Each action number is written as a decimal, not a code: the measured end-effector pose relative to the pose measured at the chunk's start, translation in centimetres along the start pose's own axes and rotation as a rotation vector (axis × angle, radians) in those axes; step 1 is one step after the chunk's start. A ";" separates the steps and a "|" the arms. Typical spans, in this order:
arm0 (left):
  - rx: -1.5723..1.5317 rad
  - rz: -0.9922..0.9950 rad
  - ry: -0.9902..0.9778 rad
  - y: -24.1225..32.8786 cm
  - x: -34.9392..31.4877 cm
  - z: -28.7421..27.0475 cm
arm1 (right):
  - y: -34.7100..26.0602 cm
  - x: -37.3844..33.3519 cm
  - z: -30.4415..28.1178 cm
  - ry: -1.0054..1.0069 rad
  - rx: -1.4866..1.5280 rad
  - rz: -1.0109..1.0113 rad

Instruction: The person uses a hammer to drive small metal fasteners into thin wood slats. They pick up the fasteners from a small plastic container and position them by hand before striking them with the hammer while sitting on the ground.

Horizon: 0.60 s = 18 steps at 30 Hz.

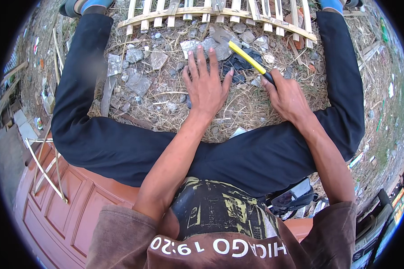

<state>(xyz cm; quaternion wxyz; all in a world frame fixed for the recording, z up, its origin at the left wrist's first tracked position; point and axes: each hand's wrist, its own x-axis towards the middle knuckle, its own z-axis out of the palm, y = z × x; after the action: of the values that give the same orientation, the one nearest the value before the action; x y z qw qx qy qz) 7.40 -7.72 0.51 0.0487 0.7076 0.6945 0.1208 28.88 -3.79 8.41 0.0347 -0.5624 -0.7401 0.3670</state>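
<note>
Your right hand [292, 95] is closed around the black grip of the hammer [247, 57], near the butt end, thumb lying along it. Your left hand [206, 87] is empty, back up, fingers spread and pointing away from you, thumb out to the right. Its fingertips are at a flat grey stone [222, 50]; can't tell if they touch it or sit just above.

Hammer is in front of you, between your knees. Long axis runs diagonal: butt near right, head far left. Yellow shaft stands clear of your left hand. Head is blurred, near the slatted wooden frame [238, 14]; contact can't be judged.

Frame lies beyond your hands, between your lower legs: one long rail crosswise, slats running away from you. Black plastic scrap [243, 62] sits by the shaft; broken stones and dry straw around. Your legs, in dark trousers [260, 157], bracket all of it. Brown panelled board [72, 208] is at your lower left, with a thin stick frame [47, 172] on it.
</note>
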 end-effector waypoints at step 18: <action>0.002 -0.019 -0.024 -0.1 -0.1 0.1 | -0.7 -0.2 -0.1 -0.047 -0.042 0.019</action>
<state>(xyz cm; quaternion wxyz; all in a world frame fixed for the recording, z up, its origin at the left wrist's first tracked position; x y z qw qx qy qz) 7.35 -7.81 0.36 0.0573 0.7024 0.7007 0.1112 28.47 -4.01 8.94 0.0018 -0.5612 -0.7428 0.3650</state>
